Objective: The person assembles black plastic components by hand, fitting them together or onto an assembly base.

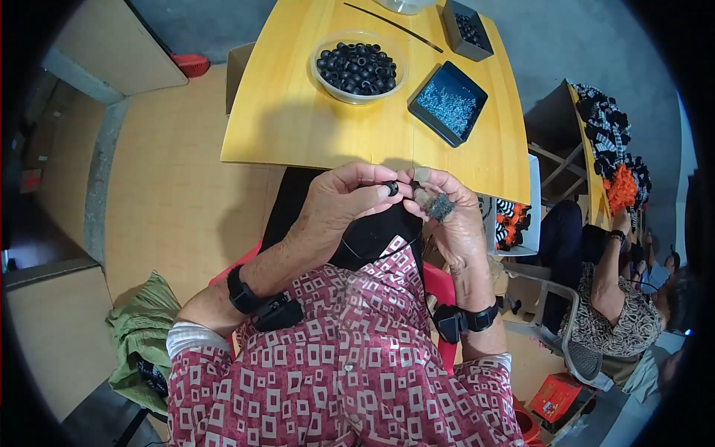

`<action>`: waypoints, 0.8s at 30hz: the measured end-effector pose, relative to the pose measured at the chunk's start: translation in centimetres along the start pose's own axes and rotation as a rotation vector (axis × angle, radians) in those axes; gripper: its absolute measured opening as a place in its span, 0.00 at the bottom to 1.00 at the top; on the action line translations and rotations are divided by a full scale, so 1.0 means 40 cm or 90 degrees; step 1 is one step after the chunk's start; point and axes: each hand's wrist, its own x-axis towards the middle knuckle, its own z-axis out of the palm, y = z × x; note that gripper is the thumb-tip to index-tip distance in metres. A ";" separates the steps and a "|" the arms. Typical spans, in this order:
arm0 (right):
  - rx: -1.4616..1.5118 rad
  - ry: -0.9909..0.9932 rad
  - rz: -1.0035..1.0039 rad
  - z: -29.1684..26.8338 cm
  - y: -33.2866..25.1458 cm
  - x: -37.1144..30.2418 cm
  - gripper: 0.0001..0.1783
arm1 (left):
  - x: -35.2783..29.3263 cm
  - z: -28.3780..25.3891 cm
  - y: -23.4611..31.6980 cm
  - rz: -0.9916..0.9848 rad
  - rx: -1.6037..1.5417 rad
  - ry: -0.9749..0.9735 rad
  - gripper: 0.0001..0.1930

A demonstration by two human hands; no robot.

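In front of my chest, just off the table's near edge, my two hands meet. My left hand (339,201) pinches a small black hollow cap (391,188) between thumb and fingertips. Close beside it, my right hand (450,216) has its thumb and fingers pressed together around a small dark bit, too little to name. Pale covers sit on some right fingertips, and a grey fuzzy band (440,208) wraps one finger. Beyond my hands stands a clear round bowl (401,82) heaped with similar black caps (357,67).
On the yellow table (290,134), a black tray (477,112) holds many tiny silvery pieces. Behind it are a dark box (477,52) of black parts and a thin dark rod (395,27). A co-worker (618,305) sits at right by another table. A green sack (145,335) lies left.
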 end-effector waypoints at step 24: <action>-0.043 0.030 -0.055 -0.009 0.012 -0.005 0.08 | -0.004 -0.001 -0.018 -0.031 0.012 -0.001 0.10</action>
